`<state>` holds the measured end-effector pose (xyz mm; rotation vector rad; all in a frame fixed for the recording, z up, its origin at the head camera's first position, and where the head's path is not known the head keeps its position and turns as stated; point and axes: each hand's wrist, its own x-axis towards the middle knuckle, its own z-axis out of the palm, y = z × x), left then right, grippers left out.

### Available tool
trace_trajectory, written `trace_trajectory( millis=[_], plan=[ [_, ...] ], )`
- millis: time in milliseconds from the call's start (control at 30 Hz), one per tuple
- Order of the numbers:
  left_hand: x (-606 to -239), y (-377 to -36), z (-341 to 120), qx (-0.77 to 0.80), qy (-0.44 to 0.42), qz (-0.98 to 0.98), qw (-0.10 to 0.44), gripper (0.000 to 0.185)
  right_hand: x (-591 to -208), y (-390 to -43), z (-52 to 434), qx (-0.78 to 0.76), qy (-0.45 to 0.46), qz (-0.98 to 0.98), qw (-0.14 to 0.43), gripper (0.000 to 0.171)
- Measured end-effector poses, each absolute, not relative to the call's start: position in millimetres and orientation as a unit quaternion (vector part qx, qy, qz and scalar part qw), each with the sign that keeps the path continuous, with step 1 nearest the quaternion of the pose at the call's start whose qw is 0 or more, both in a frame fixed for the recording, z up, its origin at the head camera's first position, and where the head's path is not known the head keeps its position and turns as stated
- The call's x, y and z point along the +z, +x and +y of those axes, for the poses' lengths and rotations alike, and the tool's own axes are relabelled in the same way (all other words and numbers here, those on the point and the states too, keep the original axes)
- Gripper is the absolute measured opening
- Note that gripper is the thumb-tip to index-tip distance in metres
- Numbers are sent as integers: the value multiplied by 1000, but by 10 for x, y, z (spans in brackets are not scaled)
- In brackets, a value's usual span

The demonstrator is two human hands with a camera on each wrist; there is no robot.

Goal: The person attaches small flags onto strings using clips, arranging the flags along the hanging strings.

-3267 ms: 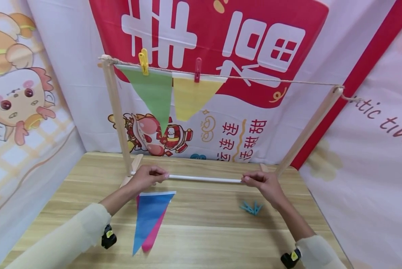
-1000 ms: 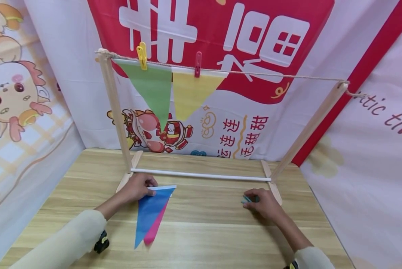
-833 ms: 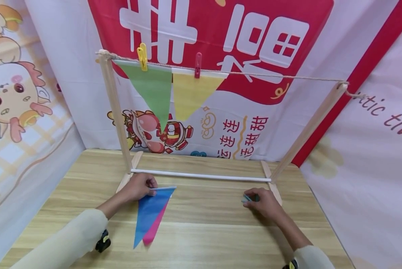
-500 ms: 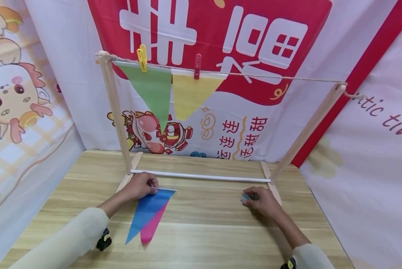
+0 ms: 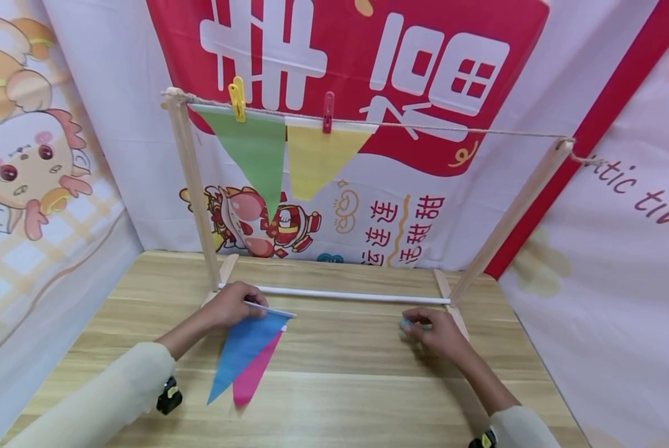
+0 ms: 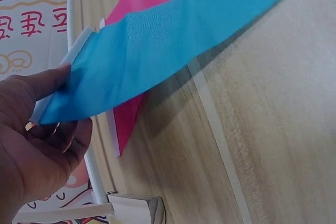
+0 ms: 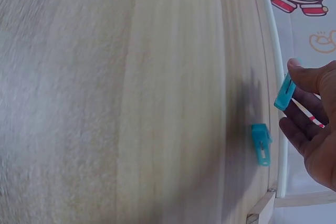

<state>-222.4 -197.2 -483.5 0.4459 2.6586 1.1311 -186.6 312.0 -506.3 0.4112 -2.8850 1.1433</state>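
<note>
We are picking up: our left hand (image 6: 31, 145) pinches the blue flag (image 6: 157, 45), our right hand (image 7: 315, 129) pinches a blue peg (image 7: 284, 93). Next, we judge, both go up to the string (image 5: 452, 129), beyond either grip

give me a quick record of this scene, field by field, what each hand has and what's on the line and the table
left hand: pinches the top edge of the blue flag, lifting it off the pink flag
right hand: pinches a teal clip
table: a second teal clip lies by the right hand
string: green flag under a yellow clip, yellow flag under a red clip
frame: wooden posts, white bar at the base
</note>
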Motion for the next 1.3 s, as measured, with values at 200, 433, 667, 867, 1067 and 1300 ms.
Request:
trace_trajectory(
  millis=[200,433,667,867,1067,1300],
  plan=[
    [-4800,-2211,-1947,395,139,901,111,10,-4988,-1868,3093,413,139,-900,-5,30],
    [-4704,-2198,-1922,405,136,897,112,17,-4926,-1860,3095,474,130,-871,-17,37],
    [-4620,-2191,-1868,409,133,897,105,25,-4866,-1862,3102,523,91,-846,-38,42],
    [-4547,-2207,-1838,418,125,894,99,22,-4793,-1873,3073,549,65,-830,-70,43],
    [-4512,-2230,-1792,435,114,889,84,17,-4763,-1904,3060,603,47,-788,-115,48],
    [-4456,-2257,-1740,440,113,889,60,12,-4703,-1955,3041,640,43,-754,-142,59]
  ],
)
